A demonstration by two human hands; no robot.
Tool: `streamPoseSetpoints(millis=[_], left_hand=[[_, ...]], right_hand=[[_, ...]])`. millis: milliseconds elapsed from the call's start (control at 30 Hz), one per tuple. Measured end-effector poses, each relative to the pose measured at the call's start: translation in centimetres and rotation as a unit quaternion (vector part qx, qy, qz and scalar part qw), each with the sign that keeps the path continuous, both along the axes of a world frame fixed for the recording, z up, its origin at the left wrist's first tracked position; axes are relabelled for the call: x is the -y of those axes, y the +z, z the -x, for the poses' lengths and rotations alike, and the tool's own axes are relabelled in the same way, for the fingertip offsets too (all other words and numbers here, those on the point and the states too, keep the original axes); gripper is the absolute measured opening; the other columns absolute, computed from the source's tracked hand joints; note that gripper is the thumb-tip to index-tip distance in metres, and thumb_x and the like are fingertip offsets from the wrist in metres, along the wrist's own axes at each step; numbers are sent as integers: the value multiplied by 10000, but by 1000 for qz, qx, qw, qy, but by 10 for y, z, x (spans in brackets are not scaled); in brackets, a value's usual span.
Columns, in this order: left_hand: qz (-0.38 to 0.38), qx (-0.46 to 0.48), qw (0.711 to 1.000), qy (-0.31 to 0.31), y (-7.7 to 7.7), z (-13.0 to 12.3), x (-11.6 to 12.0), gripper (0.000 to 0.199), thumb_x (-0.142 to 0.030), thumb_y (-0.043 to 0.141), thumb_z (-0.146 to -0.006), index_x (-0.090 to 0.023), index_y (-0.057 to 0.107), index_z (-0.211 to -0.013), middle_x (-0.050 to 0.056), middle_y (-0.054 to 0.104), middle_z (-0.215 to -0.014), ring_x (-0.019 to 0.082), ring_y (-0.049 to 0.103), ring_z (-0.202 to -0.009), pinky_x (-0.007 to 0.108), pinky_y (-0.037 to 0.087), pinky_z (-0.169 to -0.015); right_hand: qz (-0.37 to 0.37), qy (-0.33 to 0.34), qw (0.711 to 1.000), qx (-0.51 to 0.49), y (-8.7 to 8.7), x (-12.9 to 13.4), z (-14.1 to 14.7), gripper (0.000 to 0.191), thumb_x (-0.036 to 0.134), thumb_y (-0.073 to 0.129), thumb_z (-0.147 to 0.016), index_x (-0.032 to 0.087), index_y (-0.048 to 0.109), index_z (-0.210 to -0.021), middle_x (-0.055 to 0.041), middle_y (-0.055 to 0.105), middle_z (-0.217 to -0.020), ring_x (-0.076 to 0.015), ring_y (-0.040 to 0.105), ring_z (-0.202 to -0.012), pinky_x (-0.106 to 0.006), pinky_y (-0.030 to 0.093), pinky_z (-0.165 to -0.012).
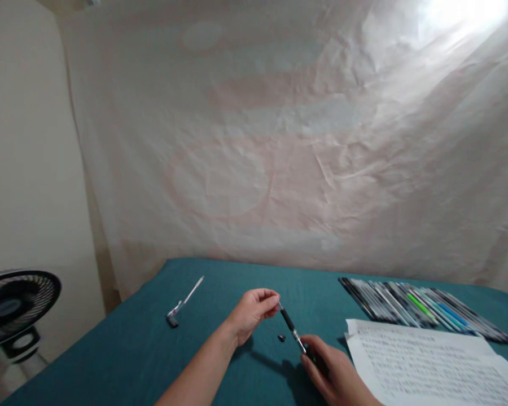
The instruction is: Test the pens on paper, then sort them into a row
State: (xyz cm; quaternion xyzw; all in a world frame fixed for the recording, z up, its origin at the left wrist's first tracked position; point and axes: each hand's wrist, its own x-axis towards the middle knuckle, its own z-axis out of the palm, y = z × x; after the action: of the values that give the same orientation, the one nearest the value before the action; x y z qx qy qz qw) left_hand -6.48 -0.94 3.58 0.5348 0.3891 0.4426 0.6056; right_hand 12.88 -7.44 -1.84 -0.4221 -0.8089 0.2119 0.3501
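The right hand is closed around one end of a black-gripped pen; the left hand pinches the other. Between them lies a small dark piece. Right of the right hand are written sheets, pens beyond.

The held pen looks plastic, partly matt; beneath the grip lies matt cloth, beyond it creased, faintly glossy sheeting.

Teal cloth free beyond left hand; papers, row of pens obstruct right side.
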Motion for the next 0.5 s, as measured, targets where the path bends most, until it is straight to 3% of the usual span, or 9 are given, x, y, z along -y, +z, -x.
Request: streamPoseSetpoints(millis=[400,500], left_hand=[[-26,-60,998,-13,-1,-3,4,304,-394,635,-656,-148,616,-833,27,590,-793,118,513,-728,240,379,-677],[-31,-66,997,-25,0,-3,3,347,-418,581,-701,-146,611,-915,46,590,-823,119,514,-730,234,378,-663]], right_hand=[[6,6,1000,-1,-3,0,-2,191,264,378,-839,205,447,-1007,-2,576,-716,-121,527,-607,-209,385,-571],[8,-4,1000,0,0,2,-2,199,271,376,-841,201,444,-1015,-4,570,-708,-125,521,-601,-218,381,-568]])
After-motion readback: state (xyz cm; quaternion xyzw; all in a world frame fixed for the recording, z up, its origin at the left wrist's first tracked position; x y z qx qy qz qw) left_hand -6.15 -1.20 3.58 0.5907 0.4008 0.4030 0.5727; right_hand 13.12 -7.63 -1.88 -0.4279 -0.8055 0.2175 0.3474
